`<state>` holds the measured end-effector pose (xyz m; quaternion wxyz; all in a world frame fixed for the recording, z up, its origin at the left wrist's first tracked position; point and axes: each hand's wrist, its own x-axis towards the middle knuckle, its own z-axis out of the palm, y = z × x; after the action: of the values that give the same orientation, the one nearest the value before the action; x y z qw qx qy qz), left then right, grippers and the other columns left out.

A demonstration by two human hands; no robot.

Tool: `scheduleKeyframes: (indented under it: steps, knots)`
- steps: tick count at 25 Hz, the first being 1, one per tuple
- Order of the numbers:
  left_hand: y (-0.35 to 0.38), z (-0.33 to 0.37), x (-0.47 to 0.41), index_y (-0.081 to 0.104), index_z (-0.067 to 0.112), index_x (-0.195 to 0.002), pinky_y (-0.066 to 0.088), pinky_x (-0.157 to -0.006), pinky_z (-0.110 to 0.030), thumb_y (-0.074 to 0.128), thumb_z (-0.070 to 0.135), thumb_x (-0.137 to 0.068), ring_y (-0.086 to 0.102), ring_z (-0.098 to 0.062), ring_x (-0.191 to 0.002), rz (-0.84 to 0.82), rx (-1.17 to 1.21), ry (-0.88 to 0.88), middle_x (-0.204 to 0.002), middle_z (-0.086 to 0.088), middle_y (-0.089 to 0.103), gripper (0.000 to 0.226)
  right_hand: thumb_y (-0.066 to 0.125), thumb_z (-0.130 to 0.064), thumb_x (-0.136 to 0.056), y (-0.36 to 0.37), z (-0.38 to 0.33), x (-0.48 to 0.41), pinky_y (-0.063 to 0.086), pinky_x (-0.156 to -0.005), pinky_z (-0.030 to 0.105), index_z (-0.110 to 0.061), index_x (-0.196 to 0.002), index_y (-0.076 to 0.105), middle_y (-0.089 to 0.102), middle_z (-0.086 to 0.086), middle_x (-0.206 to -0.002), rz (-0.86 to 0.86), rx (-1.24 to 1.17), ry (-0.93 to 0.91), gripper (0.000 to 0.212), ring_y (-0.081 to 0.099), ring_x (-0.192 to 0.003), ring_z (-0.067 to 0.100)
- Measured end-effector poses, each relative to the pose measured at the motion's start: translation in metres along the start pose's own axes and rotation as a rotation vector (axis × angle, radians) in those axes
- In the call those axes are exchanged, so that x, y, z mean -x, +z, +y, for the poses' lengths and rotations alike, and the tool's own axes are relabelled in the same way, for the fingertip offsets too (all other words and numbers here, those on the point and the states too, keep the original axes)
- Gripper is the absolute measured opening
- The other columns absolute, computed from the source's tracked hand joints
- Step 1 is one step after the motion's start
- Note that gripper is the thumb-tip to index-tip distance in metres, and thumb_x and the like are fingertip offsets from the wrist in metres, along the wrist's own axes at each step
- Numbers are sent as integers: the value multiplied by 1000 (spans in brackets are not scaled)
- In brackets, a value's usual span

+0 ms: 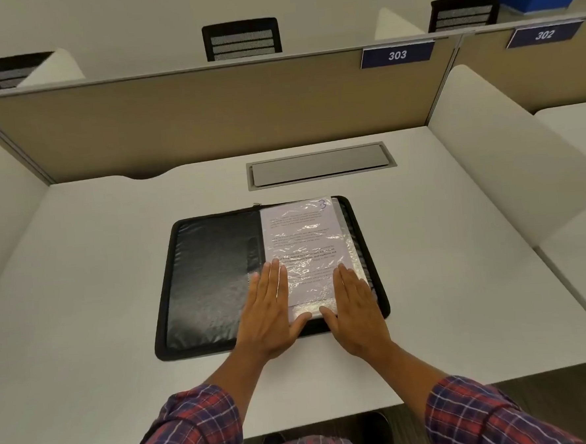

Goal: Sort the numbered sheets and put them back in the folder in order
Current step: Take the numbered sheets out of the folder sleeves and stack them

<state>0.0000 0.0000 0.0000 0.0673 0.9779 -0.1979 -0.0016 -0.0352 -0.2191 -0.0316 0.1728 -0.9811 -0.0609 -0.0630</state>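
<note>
Folder open — left hand, right hand pressed flat on sheet, gripping nothing.

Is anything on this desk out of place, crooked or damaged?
Nothing is spilled or broken. Two small things: the top sheet in the open folder is marked 3, not 1, so the order may be unsorted, and its plastic sleeve is wrinkled. The left hand and right hand lie flat on its lower part.

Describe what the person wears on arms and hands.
The left sleeve and right sleeve are checked in red and dark blue with thin pale lines, ending at the forearm. The left hand and right hand are bare: no glove, ring or watch shows.
</note>
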Motion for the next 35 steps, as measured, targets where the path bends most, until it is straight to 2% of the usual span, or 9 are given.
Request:
scheduleKeyframes:
  steps: [5, 8, 12, 25, 29, 31, 32, 33, 35]
  knots:
    - [9, -3, 2, -9, 12, -165, -8, -129, -45, 9, 79, -98, -20, -26, -159, -130, -44, 36, -171, -11, -21, 96, 37, -56, -104, 5, 3, 4, 14, -130, 44, -8, -166, 9, 13, 12, -174, 5, -3, 95, 83, 13, -161, 26]
    - [13, -7, 2, 3, 16, -167, -12, -125, -37, 20, 71, -100, -12, -25, -160, -227, -7, 77, -172, -7, -14, 88, 53, -49, -103, 10, 6, 10, 24, -128, 48, -6, -166, 14, 19, 14, -172, -9, -40, 133, 85, 20, -159, 28]
    - [21, -10, 2, 5, 19, -167, -5, -127, -33, 36, 62, -106, -11, -19, -160, -249, 95, 65, -174, -4, -9, 81, 65, -44, -99, 21, 9, 20, 29, -125, 45, -3, -163, 23, 24, 17, -170, -3, -47, 120, 87, 25, -157, 30]
    - [16, -8, -27, 10, 15, -166, 8, -131, -42, 48, 52, -106, -9, -22, -161, -287, 228, 36, -174, -6, -5, 80, 68, -37, -99, 26, 26, -6, 33, -124, 48, 0, -160, 31, 28, 19, -168, -22, -30, 128, 80, 27, -156, 32]
    - [10, -7, -30, 36, 13, -158, 20, -128, -42, 48, 44, -108, 9, -26, -160, -222, 224, 60, -172, -10, 18, 60, 69, -39, -98, 20, 26, -7, 33, -124, 50, -1, -158, 35, 32, 19, -166, 45, -14, 104, 79, 30, -155, 32]
    - [11, -8, -27, 59, 14, -135, 43, -117, -45, 48, 37, -108, 42, -23, -145, -141, 313, 79, -152, -7, 49, 36, 68, -39, -98, 14, 21, -3, 31, -125, 49, -2, -156, 41, 35, 18, -165, 134, 26, 60, 74, 32, -154, 32]
    - [12, -9, -25, 63, 16, -121, 53, -104, -45, 49, 34, -108, 55, -19, -125, -103, 360, 69, -134, -3, 59, 26, 68, -38, -98, 11, 18, 0, 31, -125, 48, -2, -154, 44, 38, 18, -163, 179, 33, 32, 70, 34, -153, 32]
    - [13, -9, -24, 63, 18, -111, 57, -91, -43, 50, 32, -107, 59, -16, -107, -68, 388, 53, -119, 1, 62, 19, 68, -35, -99, 7, 14, 3, 32, -124, 47, -3, -152, 47, 41, 18, -161, 216, 31, -1, 66, 37, -151, 32]
    - [13, -10, -23, 62, 19, -102, 58, -81, -42, 55, 28, -105, 61, -16, -91, -23, 421, 22, -107, 2, 63, 12, 70, -30, -98, 0, 5, 9, 39, -121, 46, -4, -148, 53, 50, 17, -153, 262, 22, -71, 59, 45, -145, 32]
